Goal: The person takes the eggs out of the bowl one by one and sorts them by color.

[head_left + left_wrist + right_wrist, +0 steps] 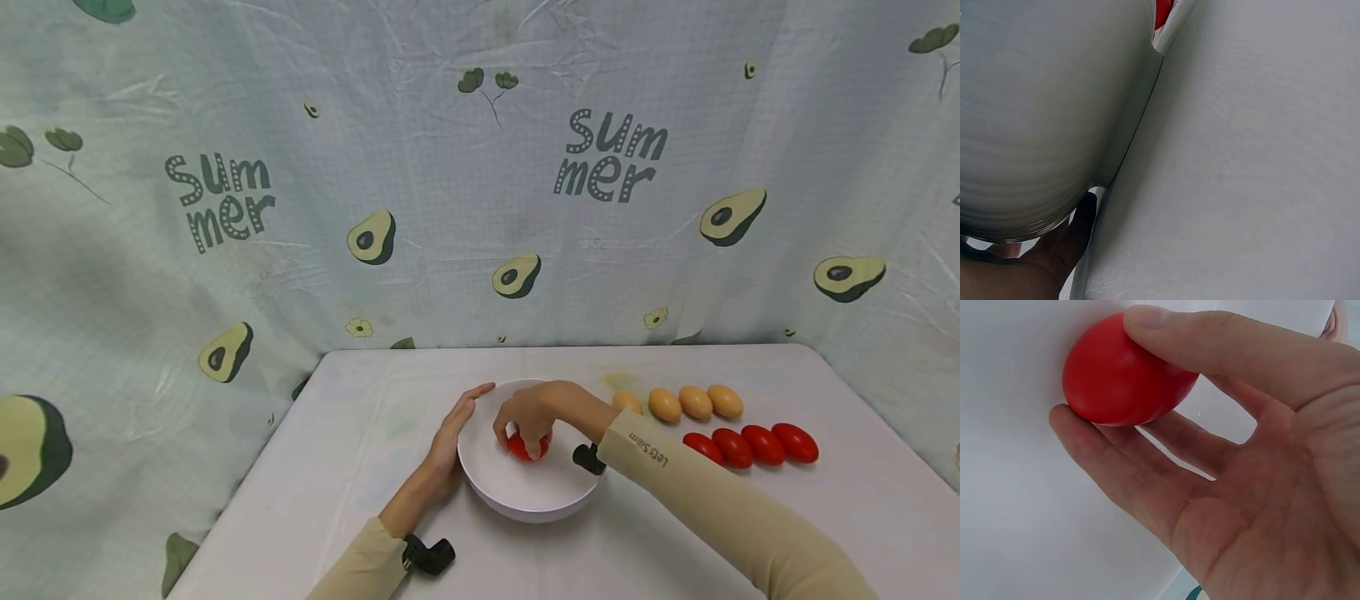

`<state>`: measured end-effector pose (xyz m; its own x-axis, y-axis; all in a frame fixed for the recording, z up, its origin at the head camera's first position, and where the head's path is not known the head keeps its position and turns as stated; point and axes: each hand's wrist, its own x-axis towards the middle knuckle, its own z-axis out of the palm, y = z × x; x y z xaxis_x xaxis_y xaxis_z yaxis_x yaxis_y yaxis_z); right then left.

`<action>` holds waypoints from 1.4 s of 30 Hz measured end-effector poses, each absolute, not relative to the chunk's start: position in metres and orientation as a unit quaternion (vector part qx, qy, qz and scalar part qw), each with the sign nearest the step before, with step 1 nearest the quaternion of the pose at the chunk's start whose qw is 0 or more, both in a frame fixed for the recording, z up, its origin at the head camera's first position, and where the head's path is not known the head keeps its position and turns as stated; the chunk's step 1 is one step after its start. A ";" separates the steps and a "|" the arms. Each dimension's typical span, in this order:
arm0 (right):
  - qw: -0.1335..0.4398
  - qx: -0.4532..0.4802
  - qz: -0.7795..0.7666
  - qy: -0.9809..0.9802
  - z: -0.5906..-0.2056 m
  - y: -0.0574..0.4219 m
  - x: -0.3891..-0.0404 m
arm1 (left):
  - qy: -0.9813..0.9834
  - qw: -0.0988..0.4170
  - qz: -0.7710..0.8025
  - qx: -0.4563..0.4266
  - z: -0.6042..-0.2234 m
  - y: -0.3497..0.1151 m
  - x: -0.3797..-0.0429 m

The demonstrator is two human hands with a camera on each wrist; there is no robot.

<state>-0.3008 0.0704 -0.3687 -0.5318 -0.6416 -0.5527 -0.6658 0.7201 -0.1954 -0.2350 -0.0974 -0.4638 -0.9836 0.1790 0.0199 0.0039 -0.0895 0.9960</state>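
Note:
A white bowl (532, 504) stands on the table. Inside it, my right hand (528, 412) pinches a red egg (1122, 375) between the thumb on one side and the fingers on the other. The egg is down low in the bowl; whether it touches the bottom, I cannot tell. My left hand (444, 450) rests against the bowl's left outer side, its fingers stretched along the wall up to the rim. In the left wrist view the bowl's wall (1041, 119) fills the upper left and covers part of that hand.
To the right of the bowl, several red eggs (767, 446) lie in a row. Behind them is a row of several tan eggs (696, 402), the leftmost partly hidden by the right arm. A printed curtain (435, 183) hangs behind the white table (360, 433).

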 end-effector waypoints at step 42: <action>0.267 -0.419 -0.082 0.864 -0.303 0.115 -0.295 | 0.681 0.055 0.728 0.057 -0.462 -0.097 -0.235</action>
<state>-0.2948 0.1153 -0.3033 -0.5069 -0.7675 -0.3925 -0.6800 0.6359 -0.3651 -0.2347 -0.0971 -0.4625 -0.9875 0.1571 0.0074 -0.0030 -0.0655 0.9978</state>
